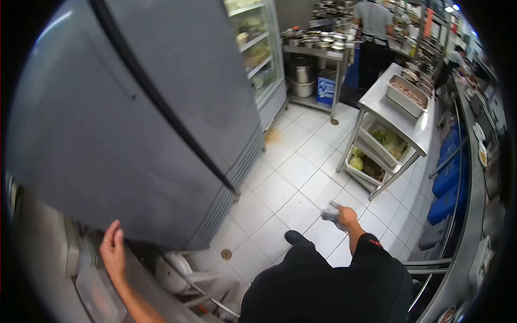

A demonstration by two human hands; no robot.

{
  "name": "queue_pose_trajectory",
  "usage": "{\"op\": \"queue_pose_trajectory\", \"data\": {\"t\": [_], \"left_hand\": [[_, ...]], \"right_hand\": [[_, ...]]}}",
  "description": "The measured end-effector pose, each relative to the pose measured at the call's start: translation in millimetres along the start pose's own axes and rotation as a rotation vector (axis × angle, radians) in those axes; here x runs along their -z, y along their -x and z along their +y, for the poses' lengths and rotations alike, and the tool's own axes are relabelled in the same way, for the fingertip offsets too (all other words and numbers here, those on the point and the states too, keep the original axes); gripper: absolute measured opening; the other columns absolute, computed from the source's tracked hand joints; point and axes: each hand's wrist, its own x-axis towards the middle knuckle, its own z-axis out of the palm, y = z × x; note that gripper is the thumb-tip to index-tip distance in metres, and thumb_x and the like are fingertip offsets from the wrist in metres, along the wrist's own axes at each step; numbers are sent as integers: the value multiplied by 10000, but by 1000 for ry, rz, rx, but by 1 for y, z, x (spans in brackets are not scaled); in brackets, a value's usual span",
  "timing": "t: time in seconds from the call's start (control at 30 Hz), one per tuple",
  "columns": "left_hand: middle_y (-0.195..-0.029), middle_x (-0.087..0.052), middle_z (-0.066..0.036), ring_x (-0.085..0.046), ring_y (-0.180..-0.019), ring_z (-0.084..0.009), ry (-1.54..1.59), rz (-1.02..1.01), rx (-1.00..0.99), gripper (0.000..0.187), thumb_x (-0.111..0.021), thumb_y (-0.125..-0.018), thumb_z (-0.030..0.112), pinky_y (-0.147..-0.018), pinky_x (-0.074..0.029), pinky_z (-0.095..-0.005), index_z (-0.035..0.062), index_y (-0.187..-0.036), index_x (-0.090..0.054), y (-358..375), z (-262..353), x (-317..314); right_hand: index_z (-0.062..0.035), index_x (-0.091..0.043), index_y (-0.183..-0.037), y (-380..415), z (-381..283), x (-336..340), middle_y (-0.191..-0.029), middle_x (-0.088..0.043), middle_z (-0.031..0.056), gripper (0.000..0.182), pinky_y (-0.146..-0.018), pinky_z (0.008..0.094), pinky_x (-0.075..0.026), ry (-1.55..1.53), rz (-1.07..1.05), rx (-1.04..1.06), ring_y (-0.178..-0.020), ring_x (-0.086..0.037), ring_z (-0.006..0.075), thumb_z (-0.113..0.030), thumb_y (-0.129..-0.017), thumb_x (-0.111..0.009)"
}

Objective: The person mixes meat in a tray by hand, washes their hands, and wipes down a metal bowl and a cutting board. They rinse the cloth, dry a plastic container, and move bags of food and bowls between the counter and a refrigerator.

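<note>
My right hand (349,216) is closed around a crumpled grey bundle (332,212), held out over the floor in front of my body. Light catches it in places, and I cannot tell whether it is plastic or cloth. My left hand (112,252) reaches out at the lower left with nothing in it, its fingers stretched. It is beside the lower edge of the tall grey refrigerator (151,134), above a steel counter. Close to that wrist, a translucent plastic container (99,293) sits on the counter.
A steel table (396,99) stands ahead to the right, bearing a meat pan (407,96), with vegetable bins (366,166) beneath. A glass-door fridge (256,51) adjoins the grey one. Blue crates (446,175) line the right counter. A person (372,32) stands at the back on the tiled floor.
</note>
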Motion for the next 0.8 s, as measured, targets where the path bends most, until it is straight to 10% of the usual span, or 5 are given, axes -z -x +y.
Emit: {"op": "queue_pose_trajectory", "data": {"t": [0.2, 0.43, 0.57, 0.67, 0.8], "left_hand": [[-1183, -597, -118, -566, -1084, -182, 78, 182, -220, 481, -595, -944, 276, -935, -444, -303, 88, -1373, -482, -221, 59, -45], [-1211, -594, -162, -574, -1107, -241, 165, 435, -49, 693, -636, -882, 443, -954, -441, -342, 49, -1404, -409, -407, 59, -106], [-1197, -608, -187, -566, -1134, -256, -47, 612, 12, 710, -674, -817, 509, -988, -411, -352, -47, -1241, -554, -416, 80, -120], [-917, -666, -127, -611, -847, -250, -97, 482, 51, 485, -650, -830, 435, -751, -463, -367, 12, -1067, -644, -384, 127, -117], [-963, -658, -230, -617, -960, -388, -244, 593, 68, 434, -590, -789, 415, -824, -473, -448, 22, -969, -629, -370, 127, -111]], "right_hand": [[-204, -666, -1121, 15, 157, 18, -1066, -683, 108, 330, -859, 422, -513, 132, -68, -551, -1036, -639, 290, -180, -814, -547], [-173, -666, -1063, 5, 217, 37, -1094, -670, 113, 287, -850, 437, -511, 29, -132, -668, -1044, -629, 303, -227, -789, -599], [-138, -648, -1071, -19, 201, 62, -1071, -672, 132, 307, -867, 442, -501, -21, -45, -545, -1041, -619, 335, -216, -780, -587], [-26, -635, -1095, -57, 291, -15, -1051, -651, 227, 347, -877, 456, -482, -87, 94, -218, -1009, -621, 380, -125, -786, -514], [61, -610, -1122, -95, 315, -22, -1044, -648, 271, 393, -890, 398, -472, -434, -74, -295, -1012, -620, 401, -48, -767, -482]]}}
